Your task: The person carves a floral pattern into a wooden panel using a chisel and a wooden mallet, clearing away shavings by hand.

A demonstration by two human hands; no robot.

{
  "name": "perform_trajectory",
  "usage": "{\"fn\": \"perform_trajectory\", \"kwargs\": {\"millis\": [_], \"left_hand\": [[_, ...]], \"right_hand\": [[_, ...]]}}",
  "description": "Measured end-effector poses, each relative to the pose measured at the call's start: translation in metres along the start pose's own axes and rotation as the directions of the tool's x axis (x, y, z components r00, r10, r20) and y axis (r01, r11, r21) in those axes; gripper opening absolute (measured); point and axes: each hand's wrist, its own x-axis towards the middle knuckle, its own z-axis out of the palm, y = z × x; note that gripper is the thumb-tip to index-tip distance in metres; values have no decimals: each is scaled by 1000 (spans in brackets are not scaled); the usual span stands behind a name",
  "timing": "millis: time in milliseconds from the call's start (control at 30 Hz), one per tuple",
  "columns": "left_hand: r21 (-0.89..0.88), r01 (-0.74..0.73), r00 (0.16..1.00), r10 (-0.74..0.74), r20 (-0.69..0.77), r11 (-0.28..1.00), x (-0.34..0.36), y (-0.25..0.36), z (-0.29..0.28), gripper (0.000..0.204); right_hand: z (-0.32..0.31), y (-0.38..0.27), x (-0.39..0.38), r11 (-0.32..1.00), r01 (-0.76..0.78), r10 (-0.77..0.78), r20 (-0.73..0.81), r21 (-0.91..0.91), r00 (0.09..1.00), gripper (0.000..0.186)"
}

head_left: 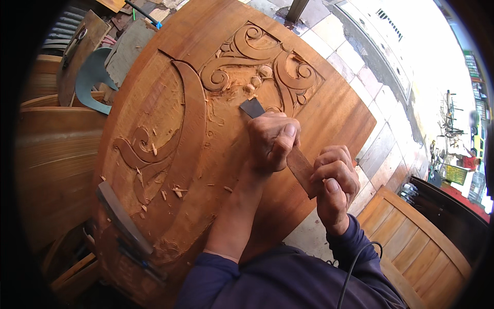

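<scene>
A large wooden panel (231,165) lies before me, carved in relief with scrolls and leaves (288,82). Both my hands are on one wide, flat chisel (252,108). My left hand (274,140) is wrapped round it just behind the dark blade, whose edge rests on or just above the carved ground below a row of small round knobs (256,81). Farther back, my right hand (335,177) grips the rear end of the brown wooden handle (301,170). Loose shavings (178,191) are scattered over the panel.
At the panel's lower left lie a long wooden bar (123,216) and some blurred dark tools (141,263). Stacked boards (56,170) and a blue-grey curved piece (92,80) stand to the left. A slatted wooden door (417,247) leans at the lower right. A black cable (355,260) crosses my right sleeve.
</scene>
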Motion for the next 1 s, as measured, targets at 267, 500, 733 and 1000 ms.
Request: {"fn": "perform_trajectory", "kwargs": {"millis": [267,500,733,1000], "left_hand": [[-6,2,998,-2,57,1000,5,-2,0,55],[310,19,957,-107,268,950,33,24,4,57],[311,-259,964,225,142,914,8,27,22,43],[314,-154,972,85,220,937,3,3,-1,42]], "right_hand": [[3,9,0,996,-90,90,-53,2,995,36],[-7,-17,-6,284,-817,700,474,501,534,50],[-32,-4,-34,596,-751,660,360,284,659,38],[-14,-27,9,630,-771,753,316,-94,577,31]]}}
